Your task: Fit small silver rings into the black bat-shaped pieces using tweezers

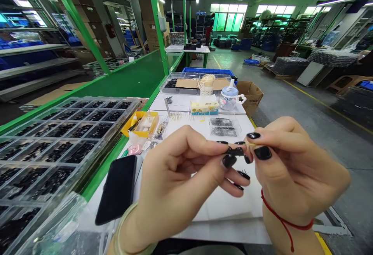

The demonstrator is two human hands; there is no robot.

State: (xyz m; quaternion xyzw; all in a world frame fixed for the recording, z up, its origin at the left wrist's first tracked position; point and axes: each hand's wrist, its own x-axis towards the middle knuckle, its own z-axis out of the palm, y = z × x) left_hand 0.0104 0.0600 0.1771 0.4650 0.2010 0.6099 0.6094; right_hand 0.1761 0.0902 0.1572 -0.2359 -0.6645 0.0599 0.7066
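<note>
The small black part (pixel 236 151) is up in front of me, above the table, pinched between the thumb and forefinger of my left hand (pixel 182 171), with its other fingers loosely bent below. My right hand (pixel 300 169) has its thumb and forefinger closed on a thin yellowish piece (pixel 250 144), mostly hidden by my fingertips, and its near end points towards the black part; whether the two touch I can't tell. I'd judge the step in hand to be fine work on that part, bringing the thin piece up to it. The next move, to my mind, calls for a still left grip and a small, light motion of the right. Beyond my hands, on the white table (pixel 215 204), lie a clear case (pixel 237 122) with dark contents and a row of thin sticks (pixel 186 117). Left of those sits a yellow bin (pixel 125 128), nearer me a phone (pixel 116 189), and further left the compartment tray (pixel 119 129) of black pieces.
</note>
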